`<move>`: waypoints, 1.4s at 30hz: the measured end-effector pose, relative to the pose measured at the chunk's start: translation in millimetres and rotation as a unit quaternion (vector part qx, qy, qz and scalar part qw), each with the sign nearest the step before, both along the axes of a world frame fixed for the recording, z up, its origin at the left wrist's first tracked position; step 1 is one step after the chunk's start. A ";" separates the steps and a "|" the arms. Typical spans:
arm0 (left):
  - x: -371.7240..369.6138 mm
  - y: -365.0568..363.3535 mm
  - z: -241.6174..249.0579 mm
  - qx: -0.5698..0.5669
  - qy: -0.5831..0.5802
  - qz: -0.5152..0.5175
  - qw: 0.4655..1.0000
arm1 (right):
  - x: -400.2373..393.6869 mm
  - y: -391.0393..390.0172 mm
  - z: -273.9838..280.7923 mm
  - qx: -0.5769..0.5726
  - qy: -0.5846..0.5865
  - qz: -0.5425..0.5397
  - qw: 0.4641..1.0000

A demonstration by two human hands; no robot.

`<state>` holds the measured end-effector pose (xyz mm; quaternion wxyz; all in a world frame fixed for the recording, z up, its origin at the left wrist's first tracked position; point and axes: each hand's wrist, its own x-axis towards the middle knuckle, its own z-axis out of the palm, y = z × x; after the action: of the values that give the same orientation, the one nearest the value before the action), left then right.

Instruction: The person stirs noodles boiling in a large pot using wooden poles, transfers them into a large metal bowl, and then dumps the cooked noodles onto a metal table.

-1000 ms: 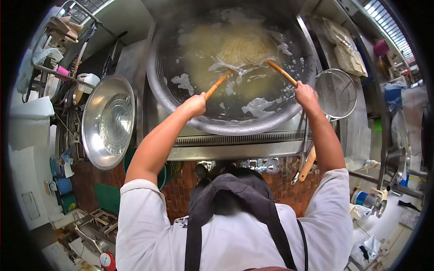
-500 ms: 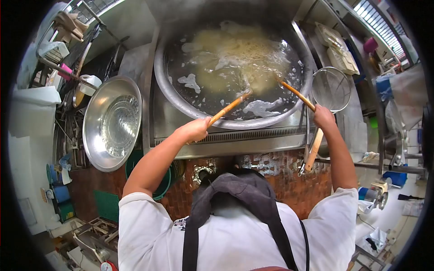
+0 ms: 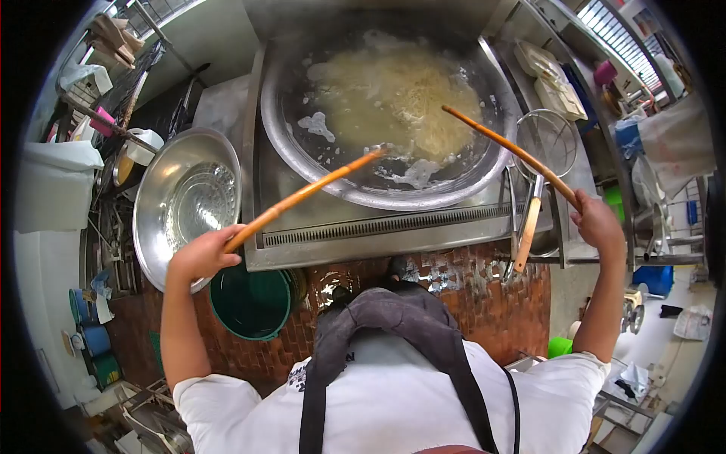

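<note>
My left hand (image 3: 204, 256) is closed round the near end of a long wooden stick (image 3: 302, 195), whose far tip reaches over the near part of the big round wok (image 3: 363, 198). Closed on the end of a second wooden stick (image 3: 518, 153) is my right hand (image 3: 597, 221), out to the right of the wok; that stick's tip is over the pale mass. In the wok, cloudy yellowish liquid holds pale, noodle-like strands (image 3: 431, 113), with white foam (image 3: 316, 126) floating round them. Steam blurs the far side.
A wide metal basin (image 3: 162, 227) tilts at the left of the stove. A round strainer (image 3: 546, 121) with a wooden handle (image 3: 527, 234) lies at the right. Below stands a green bucket (image 3: 251, 327) on the wet brick floor. White containers (image 3: 561, 98) sit at the back right.
Both hands have drawn back and outward, left to the left and right to the right. More of each stick shows above the liquid, and the surface looks calmer.
</note>
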<state>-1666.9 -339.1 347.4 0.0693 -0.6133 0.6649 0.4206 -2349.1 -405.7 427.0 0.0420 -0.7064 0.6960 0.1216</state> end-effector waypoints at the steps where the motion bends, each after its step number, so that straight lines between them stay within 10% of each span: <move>1: 0.4 2.1 0.7 -0.021 -0.037 0.010 0.999 | 11.9 -0.6 2.4 -0.005 0.000 0.003 1.000; 12: -132.3 -110.7 -162.0 -0.124 -0.128 0.091 0.980 | 121.4 -163.2 -234.8 0.016 -0.058 0.050 0.997; 25: -227.2 -323.6 -185.4 -0.120 -0.111 0.168 0.972 | 151.1 -319.7 -279.2 0.042 -0.149 -0.023 0.988; 42: -51.6 37.8 -72.3 0.048 0.180 0.391 0.902 | 164.4 -184.6 -260.8 0.123 -0.186 0.170 0.960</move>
<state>-1718.5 -301.4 275.1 -0.1917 -0.7339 0.3520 0.5484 -2184.6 -590.3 166.2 0.2360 -0.8137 0.5254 0.0781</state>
